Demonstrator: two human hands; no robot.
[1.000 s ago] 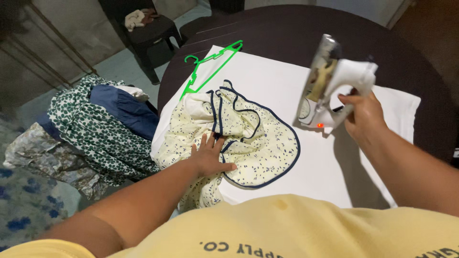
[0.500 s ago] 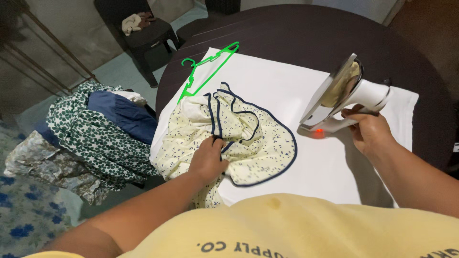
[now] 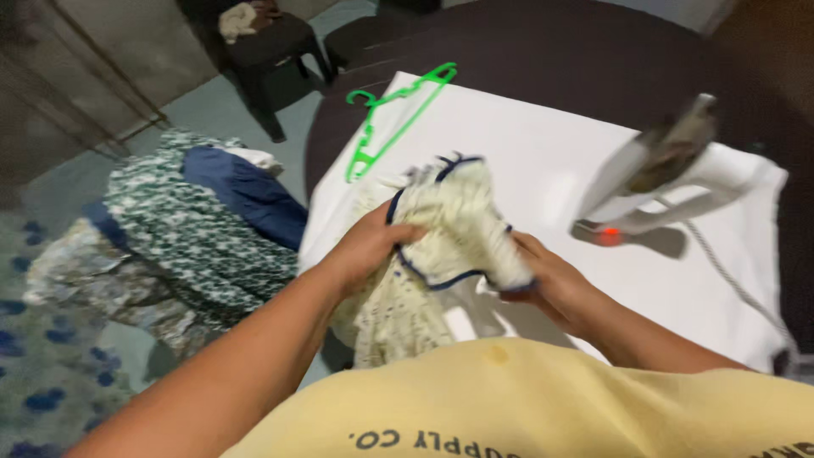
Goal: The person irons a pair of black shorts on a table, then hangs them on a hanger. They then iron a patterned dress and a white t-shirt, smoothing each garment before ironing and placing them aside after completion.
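Both my hands hold a pale yellow garment (image 3: 445, 225) with small dark specks and navy piping, bunched up above the white cloth (image 3: 526, 153) that covers the dark round table (image 3: 577, 51). My left hand (image 3: 369, 246) grips its left side at the piping. My right hand (image 3: 543, 280) grips its right side from underneath. A white clothes iron (image 3: 670, 182) rests upright on its heel on the cloth to the right, a red light at its base, its cord (image 3: 733, 284) trailing toward me.
A green plastic hanger (image 3: 394, 119) lies at the cloth's far left edge. A heap of green-spotted and blue clothes (image 3: 195, 229) sits left of the table. A dark chair (image 3: 263, 47) with a rag stands beyond, on a patterned floor.
My right hand set the iron down on its heel and moved to the garment. Both hands lifted and bunched the garment, which lay spread on the cloth before.
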